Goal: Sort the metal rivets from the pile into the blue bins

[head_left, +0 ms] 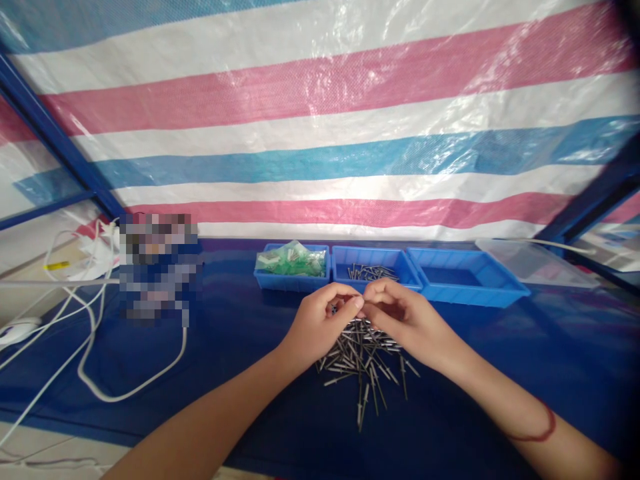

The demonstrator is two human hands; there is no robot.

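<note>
From where I stand, both hands are positioned over the far end of a loose pile of rivets (350, 357) on the blue desk (240, 360). Left hand (323, 317): fingers curled, thumb and forefinger nearly closed at the tips. Right hand (405, 320): fingers bent in a similar pinch. The fingertips of the two hands meet; whether either pinch grips a rivet cannot be told. A red band (551, 425) encircles the right forearm.

Three blue bins stand in a row behind the hands. The left bin (287, 283) contains a green bag (297, 260) with pale patches; any print on it is too small to read. The middle bin (367, 255) contains further rivets, lying crosswise. The right bin (470, 293) is set at a slight angle; a clear panel (545, 263) lies beside it.

White cables (107, 399) loop across the left of the desk, near a yellow item (57, 265) whose markings cannot be made out. A sheet (350, 80) striped red, white and blue hangs behind the desk, between blue posts (45, 125).
</note>
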